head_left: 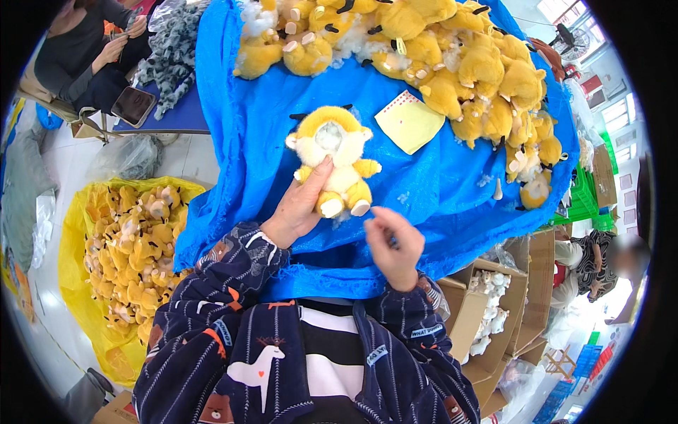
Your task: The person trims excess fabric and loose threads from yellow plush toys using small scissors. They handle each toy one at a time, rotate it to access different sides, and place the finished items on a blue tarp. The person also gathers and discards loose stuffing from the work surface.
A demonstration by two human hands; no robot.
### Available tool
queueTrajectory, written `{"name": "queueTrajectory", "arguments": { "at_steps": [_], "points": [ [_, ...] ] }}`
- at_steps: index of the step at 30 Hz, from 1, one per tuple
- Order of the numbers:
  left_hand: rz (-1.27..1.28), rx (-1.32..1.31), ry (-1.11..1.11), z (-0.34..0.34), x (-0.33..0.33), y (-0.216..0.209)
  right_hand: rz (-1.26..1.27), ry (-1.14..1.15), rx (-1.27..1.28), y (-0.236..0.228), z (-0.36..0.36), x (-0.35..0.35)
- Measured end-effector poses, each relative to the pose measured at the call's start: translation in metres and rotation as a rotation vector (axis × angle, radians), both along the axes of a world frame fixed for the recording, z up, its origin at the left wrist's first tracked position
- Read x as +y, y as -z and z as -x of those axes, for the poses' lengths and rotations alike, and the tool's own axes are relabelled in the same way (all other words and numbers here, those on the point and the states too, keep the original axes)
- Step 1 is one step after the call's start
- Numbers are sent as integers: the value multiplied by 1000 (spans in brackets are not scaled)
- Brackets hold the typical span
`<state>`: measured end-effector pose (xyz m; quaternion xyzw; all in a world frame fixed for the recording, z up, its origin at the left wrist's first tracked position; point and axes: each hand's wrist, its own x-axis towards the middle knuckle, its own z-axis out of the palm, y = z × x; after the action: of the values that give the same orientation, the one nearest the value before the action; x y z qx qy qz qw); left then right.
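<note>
Plush animal [341, 177] probably needing steadiness, my left hand [296, 210] is clamping its belly, right hand [397, 247] hovering beside it, closure unclear.

The toy [345, 178] is matt, fuzzy plush. The sheet [438, 187] beneath looks like creased, glossy plastic; the note [409, 124] is matt paper.

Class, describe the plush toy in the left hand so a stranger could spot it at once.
Find the blue sheet across the middle. Near its centre, the left hand holds a yellow plush toy. Unlike the heaped toys beyond, it is held alone, showing pale filling through a round face opening.
</note>
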<state>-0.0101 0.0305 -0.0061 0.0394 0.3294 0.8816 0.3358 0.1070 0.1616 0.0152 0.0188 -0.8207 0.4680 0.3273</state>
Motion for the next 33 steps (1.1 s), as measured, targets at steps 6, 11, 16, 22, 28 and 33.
{"name": "queueTrajectory", "arguments": {
  "at_steps": [6, 11, 16, 22, 28, 33],
  "points": [
    [10, -1, 25, -6, 4, -12, -475, 44, -124, 2, 12, -13],
    [-106, -104, 104, 1, -4, -12, -170, -310, -413, -10, 6, 2],
    [-160, -157, 138, 0, -8, -18, -34, -238, -670, -28, -5, 21],
    [-19, 7, 112, -10, -11, -14, -190, -41, 13, -19, 11, 1],
    [32, 104, 3, -11, -11, -14, -429, 46, 45, -2, 12, -4],
    [0, 156, 18, -18, -9, -9, -242, 171, 14, 1, 12, -12]
  ]
}}
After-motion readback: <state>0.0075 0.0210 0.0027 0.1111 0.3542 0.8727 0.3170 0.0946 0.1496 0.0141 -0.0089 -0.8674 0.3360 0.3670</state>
